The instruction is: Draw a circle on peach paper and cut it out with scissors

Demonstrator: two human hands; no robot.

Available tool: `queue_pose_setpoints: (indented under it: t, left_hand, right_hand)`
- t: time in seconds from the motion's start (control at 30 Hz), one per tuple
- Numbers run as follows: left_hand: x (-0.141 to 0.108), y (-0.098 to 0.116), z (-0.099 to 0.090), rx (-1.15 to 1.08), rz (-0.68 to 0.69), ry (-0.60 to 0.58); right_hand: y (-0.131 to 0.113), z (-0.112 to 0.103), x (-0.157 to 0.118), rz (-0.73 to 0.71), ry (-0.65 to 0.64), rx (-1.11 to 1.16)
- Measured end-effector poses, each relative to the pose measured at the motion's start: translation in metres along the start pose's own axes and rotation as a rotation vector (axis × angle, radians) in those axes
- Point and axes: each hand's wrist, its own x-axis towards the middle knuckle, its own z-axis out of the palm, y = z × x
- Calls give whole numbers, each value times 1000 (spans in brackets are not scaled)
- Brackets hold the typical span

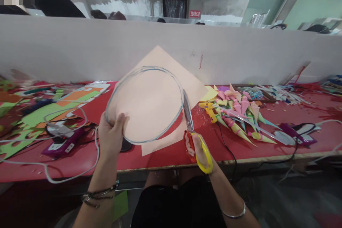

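Observation:
My left hand (113,131) pinches the left edge of a pale peach paper sheet (152,103), thumb on top and fingers behind. A large circle is drawn on the sheet in dark blue-grey line. Along the circle's lower right the paper is cut, and a strip hangs away from it with red table showing through the gap. Scissors (188,114) with one red and one yellow handle are in my right hand (196,148). Their blades point up along the circle's right edge, at the paper; whether the blades are fully closed I cannot tell.
On the red table (165,158), a yellow glue gun (210,111) lies beside a pile of coloured paper cones (240,110). Purple power strips (64,142) with cables sit on both sides. Green and orange paper scraps (53,108) cover the left. A white partition (107,50) stands behind.

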Motion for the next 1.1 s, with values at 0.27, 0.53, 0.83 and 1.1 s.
queue_pose_setpoints:
  t: [0.27,0.53,0.83,1.1]
  left_hand:
    - [-6,-6,3,-370,-395,-442]
    - [-2,-15,12,-619,-294,129]
    - [-60,-23,17,-661,-799,-596]
    - [-73,-29,36,-470,-807,-309]
  right_hand:
    - [4,2,3,16,59,27]
    - [7,1,2,-34,15,-44]
    - [10,6,3,-57,-25,-59]
    - [12,2,2,-36,-39,-41]
